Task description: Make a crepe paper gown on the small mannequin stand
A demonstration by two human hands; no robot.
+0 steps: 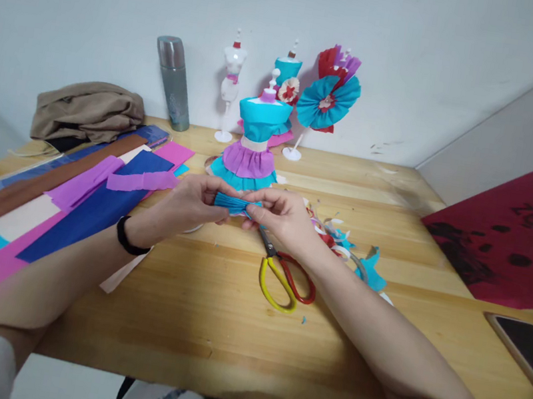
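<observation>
Between my two hands is a small strip of pleated blue crepe paper (pixel 231 204). My left hand (pixel 194 198) pinches its left end, and my right hand (pixel 278 215) pinches the right end. Just behind them stands a small mannequin (pixel 262 121) in a blue and purple ruffled paper dress with a pale waistband. Scissors (pixel 284 276) with one yellow and one red handle lie on the table below my right hand, their blades partly hidden by it. To the left of my left hand lies a purple paper strip (pixel 142 181).
Coloured paper sheets (pixel 98 206) cover the table's left side, near a brown cloth (pixel 88 109) and a grey flask (pixel 173 84). Several more mannequins (pixel 230 86) stand along the wall. Paper scraps (pixel 341 237), a red bag (pixel 508 238) and a phone (pixel 528 352) are at right.
</observation>
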